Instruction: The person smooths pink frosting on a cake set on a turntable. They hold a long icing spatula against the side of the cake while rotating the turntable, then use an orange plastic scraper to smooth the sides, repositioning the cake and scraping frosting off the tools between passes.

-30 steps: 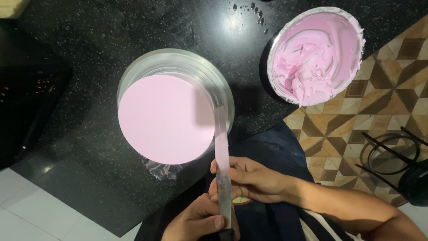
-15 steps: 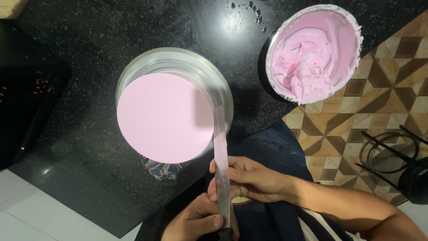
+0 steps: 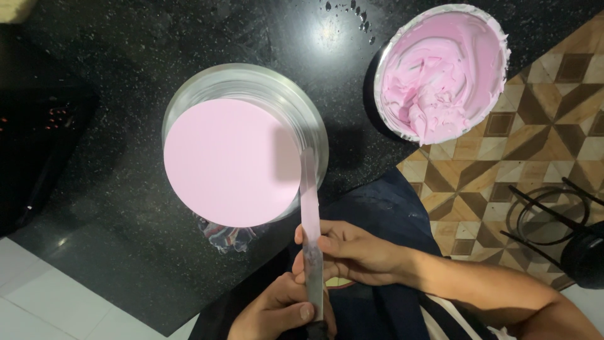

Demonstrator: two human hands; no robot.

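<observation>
On the black speckled stone bench (image 3: 126, 56) stands one round cake with a smooth pale-pink top (image 3: 229, 162), raised on a clear turntable stand (image 3: 308, 126), apparently so its side can be reached. The left hand (image 3: 280, 311) grips the handle of one long metal spatula smeared with pink icing (image 3: 310, 208), its blade upright against the cake's near edge, while the right hand (image 3: 352, 252) pinches the blade, seemingly to steady it. Farther right sits one white bowl of pink icing (image 3: 440, 69), well apart at the bench edge.

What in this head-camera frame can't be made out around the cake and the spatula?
- Spatula handle: head view, covered by the left hand and cut off by the bottom edge.
- Side of the pink cake: seen from straight above, only the top shows.
- Patterned thing under the stand: mostly hidden by the stand's rim.
- Black object at right: cut off by the edge.
</observation>
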